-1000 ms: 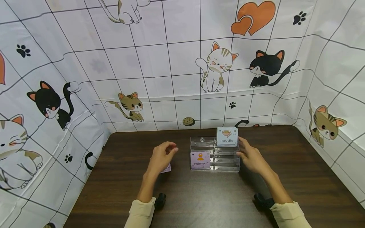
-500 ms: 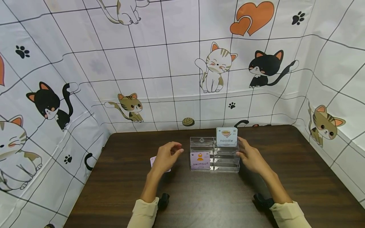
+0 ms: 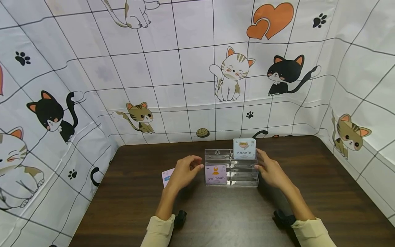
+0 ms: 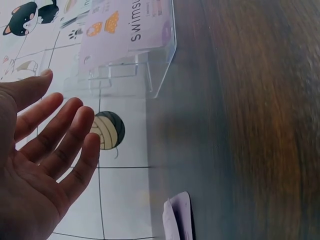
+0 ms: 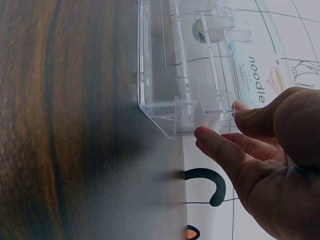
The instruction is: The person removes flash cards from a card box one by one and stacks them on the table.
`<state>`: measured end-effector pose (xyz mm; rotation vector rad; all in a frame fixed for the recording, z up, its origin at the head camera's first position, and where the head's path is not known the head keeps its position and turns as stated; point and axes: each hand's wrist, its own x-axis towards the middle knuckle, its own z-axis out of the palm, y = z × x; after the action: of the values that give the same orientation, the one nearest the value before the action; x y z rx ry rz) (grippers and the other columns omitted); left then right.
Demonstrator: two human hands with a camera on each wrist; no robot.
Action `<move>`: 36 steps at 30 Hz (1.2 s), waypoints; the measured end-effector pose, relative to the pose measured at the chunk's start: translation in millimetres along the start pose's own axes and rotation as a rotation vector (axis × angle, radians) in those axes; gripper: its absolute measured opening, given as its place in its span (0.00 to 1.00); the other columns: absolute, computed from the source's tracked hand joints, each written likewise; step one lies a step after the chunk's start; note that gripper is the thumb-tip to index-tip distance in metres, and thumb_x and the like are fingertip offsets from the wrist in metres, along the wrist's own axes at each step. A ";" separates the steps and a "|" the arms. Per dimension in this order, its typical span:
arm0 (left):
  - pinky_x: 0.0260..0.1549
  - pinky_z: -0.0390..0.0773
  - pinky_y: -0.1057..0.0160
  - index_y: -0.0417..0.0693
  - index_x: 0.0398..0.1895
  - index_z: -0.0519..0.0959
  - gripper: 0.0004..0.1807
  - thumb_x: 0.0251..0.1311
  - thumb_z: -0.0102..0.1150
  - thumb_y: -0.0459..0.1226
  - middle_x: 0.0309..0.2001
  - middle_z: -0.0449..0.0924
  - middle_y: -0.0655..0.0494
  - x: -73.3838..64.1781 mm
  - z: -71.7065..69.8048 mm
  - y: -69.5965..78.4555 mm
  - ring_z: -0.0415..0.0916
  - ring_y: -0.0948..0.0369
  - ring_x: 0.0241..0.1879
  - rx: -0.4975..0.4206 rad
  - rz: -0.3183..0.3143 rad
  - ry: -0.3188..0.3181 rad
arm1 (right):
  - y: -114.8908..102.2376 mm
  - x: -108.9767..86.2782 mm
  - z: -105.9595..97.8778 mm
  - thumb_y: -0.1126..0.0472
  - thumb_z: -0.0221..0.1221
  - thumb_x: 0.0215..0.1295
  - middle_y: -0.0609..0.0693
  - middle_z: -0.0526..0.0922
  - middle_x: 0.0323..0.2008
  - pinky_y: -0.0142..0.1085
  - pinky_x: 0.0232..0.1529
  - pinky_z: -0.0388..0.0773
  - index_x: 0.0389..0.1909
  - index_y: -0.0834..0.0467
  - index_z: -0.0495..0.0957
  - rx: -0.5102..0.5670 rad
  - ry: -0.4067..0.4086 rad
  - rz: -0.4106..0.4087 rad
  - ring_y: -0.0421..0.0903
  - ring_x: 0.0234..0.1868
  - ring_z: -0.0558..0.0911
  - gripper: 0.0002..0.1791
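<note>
A clear plastic tiered card holder (image 3: 243,178) stands on the table. In its lower left pocket is a purple "swimsuit" card (image 3: 215,174), and a pale blue "noodle" card (image 3: 244,149) is in the top right one. My left hand (image 3: 185,173) hovers just left of the holder; in the left wrist view its loosely bent fingers (image 4: 75,130) hold nothing. At the holder's right side is my right hand (image 3: 271,171). Its thumb and fingertips (image 5: 210,137) rest against the clear side wall in the right wrist view. Partly behind my left hand lie purple cards (image 3: 167,176).
The dark wooden table (image 3: 222,216) runs up to a white cat-print cloth (image 3: 172,85) at the back and sides. Each wrist wears a black strap device (image 3: 180,219). In the left wrist view, the loose purple cards (image 4: 177,220) overlap slightly apart.
My left hand has moved right, toward the holder, uncovering more of the loose purple cards. My right hand and the two cards in the holder have stayed put.
</note>
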<state>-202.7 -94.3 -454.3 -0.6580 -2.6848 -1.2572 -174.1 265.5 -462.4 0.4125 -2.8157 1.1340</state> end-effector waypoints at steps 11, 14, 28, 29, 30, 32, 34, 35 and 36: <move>0.44 0.85 0.63 0.42 0.54 0.86 0.12 0.71 0.70 0.36 0.44 0.89 0.51 5.1 6.0 0.8 0.84 0.60 0.41 0.001 0.015 -0.042 | -0.1 1.0 1.2 0.73 0.56 0.78 0.81 0.68 0.72 0.61 0.58 0.83 0.82 0.69 0.52 0.000 0.009 0.003 0.75 0.65 0.81 0.37; 0.45 0.86 0.61 0.40 0.54 0.86 0.13 0.71 0.70 0.37 0.44 0.89 0.50 6.0 7.3 2.0 0.85 0.59 0.41 0.017 0.030 -0.055 | -0.7 0.8 1.5 0.73 0.57 0.78 0.81 0.68 0.72 0.61 0.58 0.83 0.82 0.70 0.52 0.004 0.013 0.005 0.75 0.65 0.81 0.37; 0.44 0.86 0.62 0.41 0.54 0.88 0.13 0.69 0.71 0.37 0.44 0.89 0.50 8.6 14.3 2.8 0.85 0.60 0.41 0.028 0.032 -0.062 | -2.6 1.2 0.1 0.74 0.57 0.77 0.81 0.68 0.72 0.60 0.58 0.84 0.81 0.70 0.53 0.002 0.017 0.010 0.74 0.64 0.81 0.37; 0.45 0.86 0.62 0.41 0.54 0.87 0.13 0.69 0.71 0.37 0.44 0.89 0.50 8.6 15.0 3.1 0.85 0.60 0.41 0.025 0.030 -0.066 | -2.5 1.2 0.1 0.74 0.57 0.77 0.81 0.68 0.72 0.60 0.58 0.84 0.81 0.70 0.53 0.001 0.017 0.010 0.74 0.64 0.81 0.37; 0.45 0.86 0.61 0.41 0.54 0.87 0.14 0.69 0.71 0.37 0.44 0.89 0.50 8.7 15.8 3.6 0.85 0.60 0.41 0.024 0.028 -0.070 | -2.4 1.3 0.1 0.74 0.57 0.77 0.81 0.68 0.72 0.60 0.58 0.84 0.81 0.70 0.53 -0.001 0.018 0.009 0.74 0.64 0.81 0.37; 0.45 0.87 0.59 0.41 0.54 0.87 0.14 0.69 0.71 0.36 0.44 0.88 0.50 8.7 17.4 4.1 0.84 0.59 0.41 0.020 0.025 -0.073 | -2.4 1.5 0.3 0.74 0.57 0.77 0.81 0.68 0.72 0.60 0.58 0.84 0.81 0.70 0.53 -0.003 0.021 0.008 0.74 0.64 0.82 0.37; 0.45 0.87 0.58 0.42 0.54 0.88 0.13 0.69 0.71 0.36 0.44 0.88 0.49 8.6 18.6 4.7 0.84 0.59 0.40 0.024 0.021 -0.071 | -2.3 1.5 0.6 0.74 0.57 0.77 0.81 0.68 0.72 0.60 0.58 0.84 0.81 0.70 0.54 -0.007 0.023 0.007 0.74 0.64 0.82 0.37; 0.45 0.87 0.57 0.42 0.53 0.88 0.13 0.69 0.71 0.36 0.44 0.88 0.49 8.4 19.1 4.6 0.84 0.59 0.40 0.026 0.020 -0.070 | -2.3 1.4 0.9 0.74 0.57 0.77 0.81 0.68 0.72 0.60 0.57 0.84 0.81 0.70 0.54 -0.009 0.023 0.007 0.74 0.63 0.82 0.37; 0.45 0.87 0.57 0.42 0.53 0.88 0.13 0.69 0.71 0.36 0.44 0.89 0.49 8.3 19.6 4.5 0.84 0.59 0.40 0.030 0.021 -0.068 | -2.2 1.4 1.2 0.74 0.57 0.77 0.81 0.68 0.72 0.60 0.57 0.84 0.81 0.70 0.54 -0.008 0.024 0.007 0.74 0.63 0.82 0.37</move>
<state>-206.6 -74.3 -461.7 -0.7368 -2.7373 -1.2087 -174.8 262.9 -461.5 0.3864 -2.8019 1.1202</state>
